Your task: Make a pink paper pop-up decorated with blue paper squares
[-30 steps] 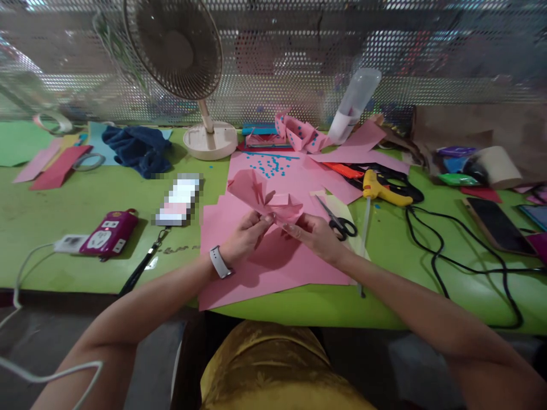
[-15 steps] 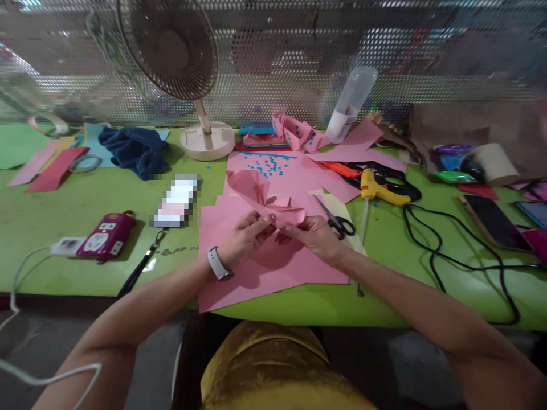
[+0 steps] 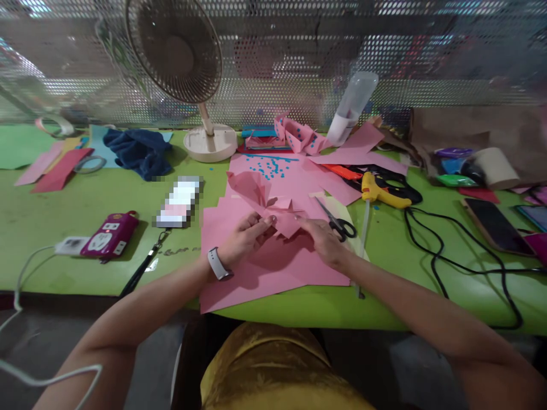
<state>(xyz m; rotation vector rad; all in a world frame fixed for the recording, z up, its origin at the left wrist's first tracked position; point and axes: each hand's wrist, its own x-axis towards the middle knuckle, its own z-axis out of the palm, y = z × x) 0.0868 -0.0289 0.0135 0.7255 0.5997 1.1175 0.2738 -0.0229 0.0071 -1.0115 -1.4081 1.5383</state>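
Note:
A folded piece of pink paper, with pleats and raised flaps, is between my hands above flat pink sheets. My left hand, a watch on its wrist, is closed and pinches the paper's left side between thumb and fingers. At the right edge of the paper is my right hand, its thumb tip on the surface and its other fingers partly hidden. Black-handled scissors lie just beyond my right hand. Small blue dots are scattered on the pink paper farther back.
A yellow glue gun with a black cable lies on the right. A fan and a dotted pink paper piece stand at the back. To the left are a phone, a purple power strip and a blue cloth.
My right hand has shifted slightly right, its thumb now at the paper's edge, and more of the lower part of the folded paper shows. My left hand keeps its hold.

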